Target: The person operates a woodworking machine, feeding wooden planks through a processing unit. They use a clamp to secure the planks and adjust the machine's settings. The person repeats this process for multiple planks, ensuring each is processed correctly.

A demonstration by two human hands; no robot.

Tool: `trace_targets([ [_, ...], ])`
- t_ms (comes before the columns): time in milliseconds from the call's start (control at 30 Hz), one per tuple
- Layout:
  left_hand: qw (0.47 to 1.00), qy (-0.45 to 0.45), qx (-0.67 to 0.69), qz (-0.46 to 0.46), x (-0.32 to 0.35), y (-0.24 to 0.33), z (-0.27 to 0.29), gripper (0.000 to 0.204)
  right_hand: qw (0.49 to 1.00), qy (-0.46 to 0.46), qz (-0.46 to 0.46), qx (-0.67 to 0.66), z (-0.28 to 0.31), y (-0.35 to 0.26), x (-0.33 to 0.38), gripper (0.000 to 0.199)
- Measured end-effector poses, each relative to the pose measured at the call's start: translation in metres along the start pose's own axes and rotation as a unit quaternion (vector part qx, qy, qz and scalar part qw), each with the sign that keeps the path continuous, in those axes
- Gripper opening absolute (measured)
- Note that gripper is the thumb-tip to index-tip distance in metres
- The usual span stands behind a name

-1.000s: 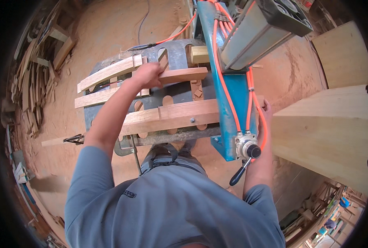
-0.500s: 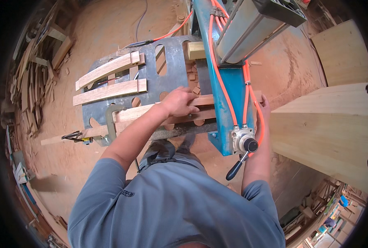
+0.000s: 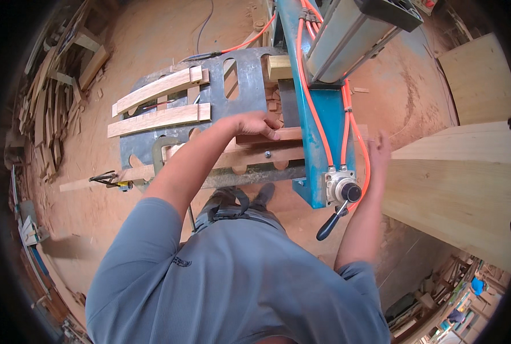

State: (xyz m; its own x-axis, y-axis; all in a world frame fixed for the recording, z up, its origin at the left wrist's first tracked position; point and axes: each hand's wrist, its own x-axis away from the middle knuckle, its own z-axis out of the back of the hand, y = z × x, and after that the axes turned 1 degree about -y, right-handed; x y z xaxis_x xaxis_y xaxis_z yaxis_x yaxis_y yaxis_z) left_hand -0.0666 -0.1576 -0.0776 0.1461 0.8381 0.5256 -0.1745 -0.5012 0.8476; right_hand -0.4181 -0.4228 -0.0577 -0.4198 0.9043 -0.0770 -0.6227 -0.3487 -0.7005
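My left hand [image 3: 257,125] is closed on a reddish-brown wooden strip [image 3: 290,134], its thumb on the near side and its fingers over the far side. The strip runs under the blue machine arm [image 3: 326,123], and its end shows beyond it. Right of that arm and just off the strip's end is my right hand [image 3: 380,150], smeared by motion so its fingers are unclear. A pale wooden piece [image 3: 230,147] lies by the near edge of the metal table [image 3: 215,86], partly behind my left forearm. A C-clamp [image 3: 159,153] stands at that edge.
Two pale wooden strips [image 3: 159,119] rest across crosspieces on the table. The machine carries orange hoses [image 3: 308,86], a cylinder [image 3: 342,43] and a black-handled lever valve [image 3: 340,198]. Large wooden panels [image 3: 450,183] stand right; scrap wood [image 3: 52,114] is piled left.
My right hand has come off the strip's end and moved slightly right. My left hand has shifted a little and now grips the strip, whose left end shows more. The view has shifted slightly.
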Motion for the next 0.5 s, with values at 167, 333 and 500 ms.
trace_targets([
  [167,1.0,0.02,0.016,-0.008,0.002,-0.011,-0.001,0.063,0.96,0.083,0.251,-0.095,0.053,-0.216,0.129,0.033],
  [333,0.999,0.028,0.017,-0.017,-0.001,-0.011,-0.002,0.064,0.877,-0.007,0.47,0.099,0.027,-0.295,0.211,0.031],
  [500,0.999,0.049,0.005,-0.013,0.005,-0.014,-0.001,0.066,0.845,0.124,0.447,0.266,0.033,-0.273,0.208,0.029],
])
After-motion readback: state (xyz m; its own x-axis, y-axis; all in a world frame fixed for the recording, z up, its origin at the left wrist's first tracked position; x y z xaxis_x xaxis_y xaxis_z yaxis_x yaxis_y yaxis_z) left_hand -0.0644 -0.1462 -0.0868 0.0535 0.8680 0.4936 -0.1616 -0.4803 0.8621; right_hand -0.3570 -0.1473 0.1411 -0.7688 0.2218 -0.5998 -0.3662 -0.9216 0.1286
